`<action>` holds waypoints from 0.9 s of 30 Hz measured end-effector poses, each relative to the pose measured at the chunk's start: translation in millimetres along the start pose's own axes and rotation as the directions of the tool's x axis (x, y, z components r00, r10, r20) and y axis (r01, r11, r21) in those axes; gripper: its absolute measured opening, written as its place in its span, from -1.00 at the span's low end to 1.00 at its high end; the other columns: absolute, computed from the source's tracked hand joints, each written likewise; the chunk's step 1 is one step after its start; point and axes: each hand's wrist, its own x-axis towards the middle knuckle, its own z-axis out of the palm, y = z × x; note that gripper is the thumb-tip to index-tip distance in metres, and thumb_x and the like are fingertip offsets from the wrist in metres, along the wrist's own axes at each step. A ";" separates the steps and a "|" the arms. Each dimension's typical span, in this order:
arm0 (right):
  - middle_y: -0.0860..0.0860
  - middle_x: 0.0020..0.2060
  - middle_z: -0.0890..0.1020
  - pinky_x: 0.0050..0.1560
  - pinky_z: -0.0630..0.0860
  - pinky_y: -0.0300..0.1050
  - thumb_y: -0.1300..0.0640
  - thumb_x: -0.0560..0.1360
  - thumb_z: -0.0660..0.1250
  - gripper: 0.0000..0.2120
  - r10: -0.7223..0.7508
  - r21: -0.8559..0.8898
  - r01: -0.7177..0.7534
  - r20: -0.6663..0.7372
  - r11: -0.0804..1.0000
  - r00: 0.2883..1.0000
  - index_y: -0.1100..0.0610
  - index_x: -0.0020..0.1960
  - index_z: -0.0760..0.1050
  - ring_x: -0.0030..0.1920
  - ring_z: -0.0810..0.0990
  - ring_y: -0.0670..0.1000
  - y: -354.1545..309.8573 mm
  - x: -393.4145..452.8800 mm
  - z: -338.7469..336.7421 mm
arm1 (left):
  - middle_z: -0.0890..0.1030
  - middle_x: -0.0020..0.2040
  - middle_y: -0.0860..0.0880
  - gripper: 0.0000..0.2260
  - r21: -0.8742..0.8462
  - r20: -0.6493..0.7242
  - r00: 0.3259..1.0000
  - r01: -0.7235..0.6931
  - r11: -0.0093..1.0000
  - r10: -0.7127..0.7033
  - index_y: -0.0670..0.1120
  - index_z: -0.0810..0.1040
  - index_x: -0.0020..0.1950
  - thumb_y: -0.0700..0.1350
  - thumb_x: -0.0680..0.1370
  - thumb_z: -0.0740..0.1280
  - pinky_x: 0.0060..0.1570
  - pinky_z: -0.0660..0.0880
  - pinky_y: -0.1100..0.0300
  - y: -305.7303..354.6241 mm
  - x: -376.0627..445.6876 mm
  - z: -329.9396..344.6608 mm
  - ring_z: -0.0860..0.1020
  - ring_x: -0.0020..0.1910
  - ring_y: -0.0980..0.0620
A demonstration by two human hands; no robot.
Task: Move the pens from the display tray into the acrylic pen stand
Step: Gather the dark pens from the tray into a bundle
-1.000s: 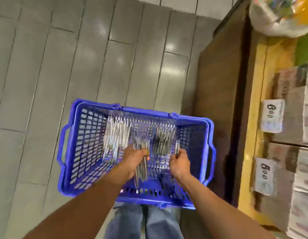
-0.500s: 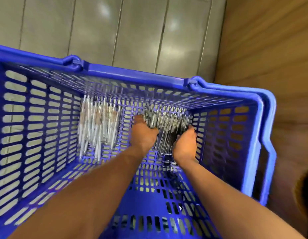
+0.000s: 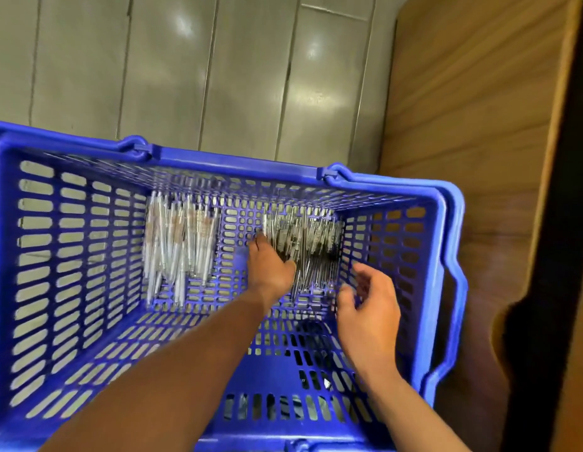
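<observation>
Two heaps of pens lie on the floor of a blue plastic basket (image 3: 71, 256): pale clear pens (image 3: 179, 243) at the left and darker clear pens (image 3: 309, 243) at the right. My left hand (image 3: 270, 272) reaches deep into the basket and rests on the left edge of the darker heap, fingers stretched forward over the pens. Nearer me and just right of that heap, my right hand (image 3: 368, 308) hovers with fingers spread and loosely bent, holding nothing. Neither a display tray nor an acrylic pen stand is in view.
The basket fills the lower frame, its hinged handles folded down along the rim (image 3: 453, 288). It stands on grey floor tiles (image 3: 218, 76). A brown wooden panel (image 3: 463, 125) rises close along the basket's right side.
My right hand has lifted off the darker heap and drawn back towards me, now empty. My left hand stays on the heap. The view has dipped closer into the basket.
</observation>
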 end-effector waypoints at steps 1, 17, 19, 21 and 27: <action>0.00 0.05 0.55 0.18 0.49 -0.06 0.35 0.46 0.34 -0.68 -0.018 0.035 0.019 -0.029 0.999 0.999 0.14 0.18 0.51 0.08 0.57 0.03 -3.6 -5.0 -9.8 | 0.13 0.58 -0.17 -0.23 -0.017 0.025 1.000 0.016 1.000 -0.015 -0.22 0.03 0.60 -0.13 0.55 0.42 0.45 0.28 0.09 -1.4 -2.1 -3.5 0.23 0.51 -0.17; 0.18 0.11 0.53 0.25 0.34 -0.06 0.37 0.39 0.42 -0.59 0.052 -0.016 -0.057 -0.205 0.998 0.977 0.30 0.22 0.46 0.15 0.48 0.15 -36.0 -47.4 -92.3 | 0.58 0.09 -0.03 -0.77 -0.222 0.105 0.992 -0.041 0.974 0.065 -0.09 0.51 0.24 -0.27 0.60 0.29 -0.27 0.46 0.31 -13.9 -101.0 -102.2 0.54 -0.16 0.06; 0.26 0.20 0.50 0.31 0.33 0.05 0.34 0.39 0.42 -0.49 0.155 -0.016 -0.160 -0.182 0.987 0.971 0.35 0.30 0.39 0.24 0.46 0.23 -35.7 -51.6 -98.4 | 0.58 -0.06 -0.01 -0.84 -0.238 0.075 0.995 -0.044 0.970 0.063 -0.07 0.54 0.11 -0.28 0.59 0.31 -0.21 0.45 0.24 -21.3 -116.1 -123.0 0.52 -0.15 0.02; 0.27 0.29 0.46 0.36 0.34 0.09 0.31 0.41 0.41 -0.42 0.227 -0.019 -0.231 -0.133 0.973 0.965 0.36 0.38 0.31 0.30 0.45 0.25 -36.0 -54.5 -102.2 | 0.57 -0.14 0.00 -0.85 -0.269 0.054 0.997 -0.037 0.962 0.054 -0.04 0.55 -0.02 -0.29 0.59 0.30 -0.24 0.42 0.19 -29.7 -129.7 -142.4 0.48 -0.25 0.03; 0.29 0.30 0.48 0.28 0.39 0.08 0.25 0.44 0.39 -0.37 0.284 -0.117 -0.302 -0.153 0.946 0.947 0.35 0.43 0.25 0.28 0.48 0.28 -40.9 -47.8 -104.8 | 0.59 -0.10 0.00 -0.80 -0.148 -0.261 0.955 -0.184 0.972 0.141 -0.13 0.56 0.13 -0.33 0.57 0.27 -0.22 0.38 0.26 -49.1 -160.8 -197.0 0.51 -0.19 0.03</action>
